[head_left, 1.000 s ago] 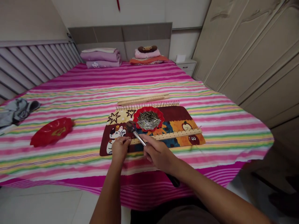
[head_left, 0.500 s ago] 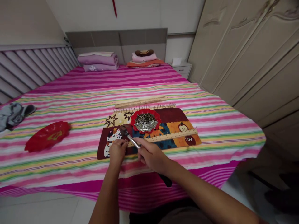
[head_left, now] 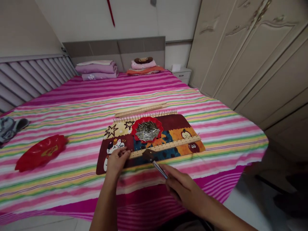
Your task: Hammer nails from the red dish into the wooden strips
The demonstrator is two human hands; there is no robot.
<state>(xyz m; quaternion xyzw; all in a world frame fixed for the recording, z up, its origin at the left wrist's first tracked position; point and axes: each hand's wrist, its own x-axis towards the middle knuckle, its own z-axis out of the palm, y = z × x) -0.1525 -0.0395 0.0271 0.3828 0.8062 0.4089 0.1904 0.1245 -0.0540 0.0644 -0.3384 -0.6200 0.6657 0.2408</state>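
Near the bed's [head_left: 223, 128] front edge, the left hand's [head_left: 115, 165] fingers close together at the strip's [head_left: 166, 146] left end; the right hand's [head_left: 185, 189] clamp the hammer [head_left: 148, 156]. A stray swing could bruise fingertips.

passage: cloth [head_left: 80, 146] between red tray [head_left: 31, 158] and mat [head_left: 172, 122] | obstacles: nail bowl [head_left: 133, 129], upright nails [head_left: 166, 113] behind

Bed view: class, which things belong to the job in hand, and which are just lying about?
In the job:
hammer, in the right hand
near wooden strip, left hand at its end
nails in the red bowl
patterned mat beneath
wooden strips beyond the bowl, probably

Lying about:
red tray at the left
grey cloth
purple folded bedding
pink and orange pile
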